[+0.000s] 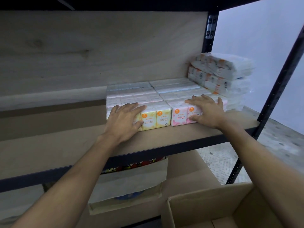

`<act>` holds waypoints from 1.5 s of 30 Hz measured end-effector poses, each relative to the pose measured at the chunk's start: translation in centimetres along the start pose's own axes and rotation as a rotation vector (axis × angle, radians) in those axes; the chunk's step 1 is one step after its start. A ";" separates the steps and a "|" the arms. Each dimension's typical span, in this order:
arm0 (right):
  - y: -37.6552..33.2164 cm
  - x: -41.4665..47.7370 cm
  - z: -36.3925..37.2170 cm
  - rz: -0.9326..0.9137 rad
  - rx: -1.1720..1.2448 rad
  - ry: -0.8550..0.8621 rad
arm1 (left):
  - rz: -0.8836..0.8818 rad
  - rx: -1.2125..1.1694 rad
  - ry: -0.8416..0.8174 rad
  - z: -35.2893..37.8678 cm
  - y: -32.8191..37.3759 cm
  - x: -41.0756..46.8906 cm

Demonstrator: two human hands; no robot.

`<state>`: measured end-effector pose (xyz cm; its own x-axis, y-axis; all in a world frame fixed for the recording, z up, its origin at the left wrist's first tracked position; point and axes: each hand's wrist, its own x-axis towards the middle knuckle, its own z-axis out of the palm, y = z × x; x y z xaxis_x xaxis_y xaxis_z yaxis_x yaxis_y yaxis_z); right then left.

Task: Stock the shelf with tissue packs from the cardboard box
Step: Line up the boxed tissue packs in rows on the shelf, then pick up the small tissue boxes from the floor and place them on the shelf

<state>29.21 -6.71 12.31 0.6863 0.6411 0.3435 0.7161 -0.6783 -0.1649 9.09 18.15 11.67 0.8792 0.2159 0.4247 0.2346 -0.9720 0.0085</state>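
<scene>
Two blocks of mini tissue packs stand side by side on the wooden shelf. The front row shows yellow packs on the left and pink packs on the right. My left hand lies flat on the front left corner of the yellow block, fingers straight on top and thumb against the front face. My right hand lies flat over the front right corner of the pink block, thumb against its front. The cardboard box stands open at the lower right, below the shelf.
A leaning stack of white wrapped tissue bundles fills the shelf's back right corner. Black metal uprights frame the right side. The shelf's left half is bare wood. Below the shelf sit another carton and a pale bag.
</scene>
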 end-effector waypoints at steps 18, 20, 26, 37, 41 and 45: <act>-6.9 -5.1 -1.2 -0.120 0.184 -0.004 | -0.075 -0.121 -0.015 -3.8 -0.3 -6.4; -9.0 -6.2 -1.1 -0.150 0.217 -0.018 | -0.089 -0.146 -0.020 -4.3 -0.6 -7.8; -16.1 -9.7 0.6 -0.232 0.277 -0.098 | -0.127 -0.230 -0.036 -5.6 -1.7 -13.0; -25.6 -17.3 7.7 -0.283 0.360 -0.114 | -0.215 -0.262 -0.035 -2.8 -3.0 -23.5; -27.0 -20.4 11.3 -0.252 0.451 -0.206 | -0.227 -0.298 -0.031 -0.9 -2.9 -26.9; -28.0 -22.8 15.4 -0.194 0.501 -0.324 | -0.310 -0.332 -0.142 2.7 -3.2 -29.8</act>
<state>-4.56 3.22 -5.18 0.4853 0.8653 0.1256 0.7500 -0.3381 -0.5684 -16.73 15.05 -3.44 0.8421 0.4882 0.2292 0.3694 -0.8318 0.4142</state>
